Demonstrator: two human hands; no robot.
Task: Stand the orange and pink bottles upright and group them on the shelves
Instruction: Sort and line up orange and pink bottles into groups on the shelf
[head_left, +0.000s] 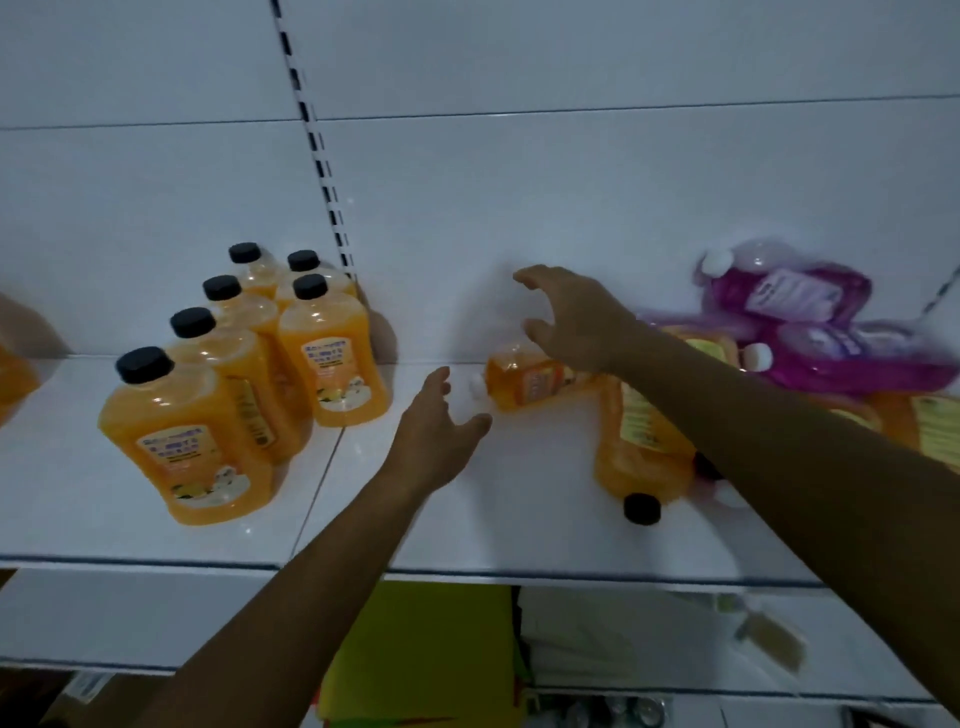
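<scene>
While lying sideways, small orange bottle (524, 383), between both hands

Labels on the orange bottles (184, 431) and pink bottles (795, 293) are too blurred to read.

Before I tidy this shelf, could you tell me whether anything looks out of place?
Yes: right of the upright orange bottles, several orange bottles and pink bottles lie toppled in a jumbled pile.

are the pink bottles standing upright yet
No, the pink bottles lie on their sides in a heap at the right of the shelf, white caps pointing sideways.
</scene>
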